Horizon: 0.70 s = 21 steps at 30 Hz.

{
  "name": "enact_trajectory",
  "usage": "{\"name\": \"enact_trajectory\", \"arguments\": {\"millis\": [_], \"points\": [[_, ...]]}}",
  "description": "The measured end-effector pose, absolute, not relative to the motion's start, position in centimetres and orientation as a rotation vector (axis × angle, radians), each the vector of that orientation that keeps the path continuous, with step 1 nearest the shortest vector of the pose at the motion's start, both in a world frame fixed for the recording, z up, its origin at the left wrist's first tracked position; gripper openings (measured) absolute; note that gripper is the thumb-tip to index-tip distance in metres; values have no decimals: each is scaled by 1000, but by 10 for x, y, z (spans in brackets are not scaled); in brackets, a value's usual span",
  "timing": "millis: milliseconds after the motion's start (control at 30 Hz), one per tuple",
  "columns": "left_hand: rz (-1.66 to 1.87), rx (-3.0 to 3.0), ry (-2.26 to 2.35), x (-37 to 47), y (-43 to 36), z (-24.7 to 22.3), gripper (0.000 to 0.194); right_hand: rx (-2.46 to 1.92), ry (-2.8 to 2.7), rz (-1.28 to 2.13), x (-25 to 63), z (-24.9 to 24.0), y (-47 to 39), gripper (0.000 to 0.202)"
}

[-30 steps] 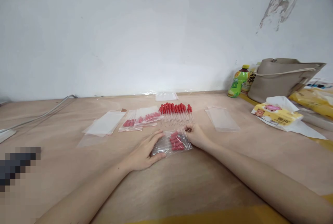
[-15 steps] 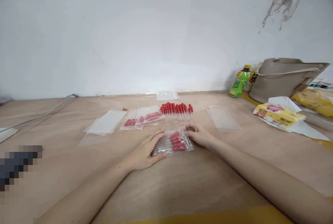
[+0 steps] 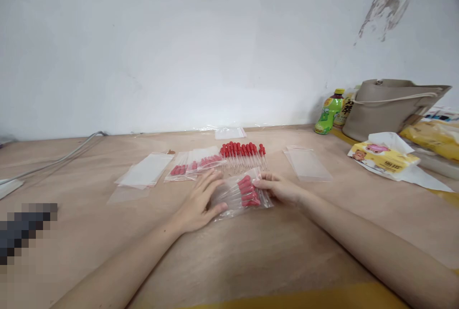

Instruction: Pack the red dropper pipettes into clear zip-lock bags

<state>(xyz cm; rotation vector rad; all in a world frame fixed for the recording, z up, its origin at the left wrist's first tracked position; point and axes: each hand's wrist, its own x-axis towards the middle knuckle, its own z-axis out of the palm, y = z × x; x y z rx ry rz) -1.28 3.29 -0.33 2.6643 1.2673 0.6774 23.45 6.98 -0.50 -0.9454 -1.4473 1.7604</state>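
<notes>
A clear plastic bag [image 3: 233,205] lies in front of me, and several droppers with red bulbs [image 3: 249,193] are inside it, bulbs toward the right. My right hand [image 3: 281,188] pinches the bag's right end between thumb and fingers. At the other end, my left hand [image 3: 201,204] rests with thumb and fingers apart around the bag's left edge, touching it. Just beyond the bag, a row of loose red-bulbed droppers [image 3: 244,150] lies with tips toward me. Left of that row, filled bags of droppers [image 3: 190,165] overlap one another.
Flat clear bags lie in a left stack [image 3: 145,170] and a right stack [image 3: 308,164]. Another bag [image 3: 229,133] is by the wall. At right stand a green bottle [image 3: 329,113], a grey handbag [image 3: 383,113] and a yellow tissue pack [image 3: 385,156]. A cable [image 3: 68,156] runs at left.
The bag has shifted slightly right and turned a little. My right thumb has come over its near face, and my left fingers have spread more.
</notes>
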Motion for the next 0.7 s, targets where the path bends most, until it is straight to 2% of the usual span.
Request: {"name": "enact_trajectory", "arguments": {"millis": [100, 233, 333, 467, 700], "points": [[884, 2696, 1589, -25, 51, -8, 40, -795, -1334, 1844, 242, 4, 73, 25], [854, 2697, 1833, -49, 79, -13, 41, -766, -1254, 1672, 239, 16, 86, 18], [738, 2688, 1835, -60, 93, -15, 39, -740, -1122, 1566, 221, 21, 99, 13], [634, 2676, 1779, -67, 97, -16, 38, -663, -902, 1597, 173, 20, 114, 3], [643, 2651, 1838, -80, 94, -16, 37, -707, -778, 1539, 80, -6, 119, 7]]}}
